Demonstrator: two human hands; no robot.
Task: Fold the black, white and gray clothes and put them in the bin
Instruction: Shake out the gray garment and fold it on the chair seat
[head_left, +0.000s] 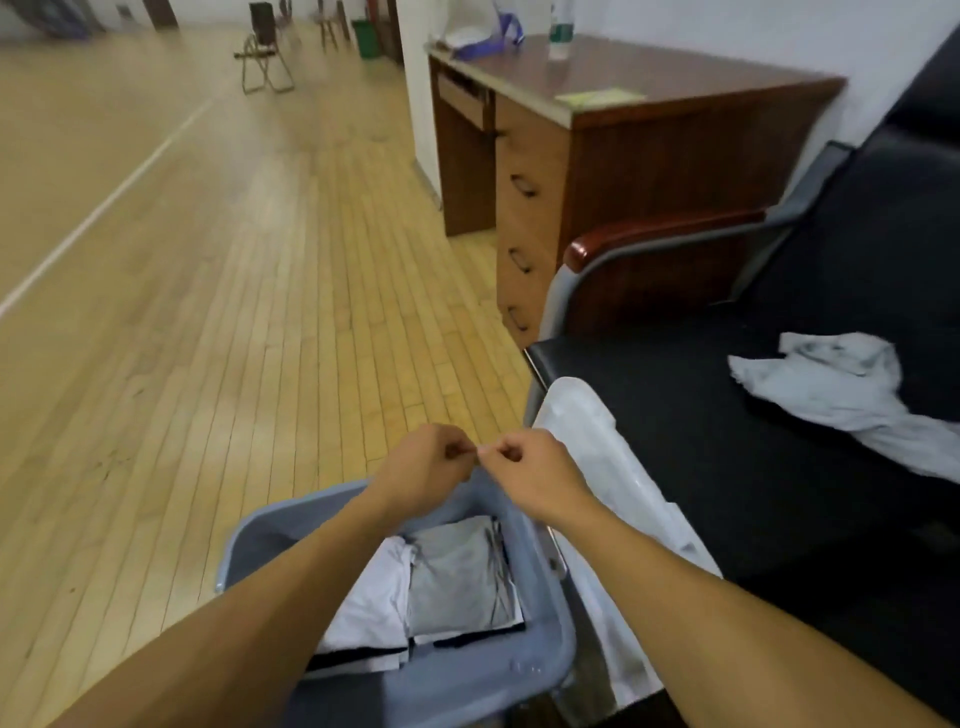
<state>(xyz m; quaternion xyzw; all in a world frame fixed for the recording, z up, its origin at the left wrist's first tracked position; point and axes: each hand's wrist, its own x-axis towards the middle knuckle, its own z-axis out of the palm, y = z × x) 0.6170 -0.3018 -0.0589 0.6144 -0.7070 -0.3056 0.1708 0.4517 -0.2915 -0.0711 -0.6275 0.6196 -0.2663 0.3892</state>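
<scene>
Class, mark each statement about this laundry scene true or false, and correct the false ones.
1. Folded clothes lie in the blue bin. True.
2. The gray folded garment lies on the floor. False: it is in the bin.
3. A crumpled white garment lies on the black sofa. True.
4. The left hand and right hand are far apart. False: their fingertips meet above the bin.
5. The wooden desk is bare. False: a bottle stands on it.

Folded gray garment (457, 577) and white garment (371, 603) lie in the blue bin (467, 680)
</scene>
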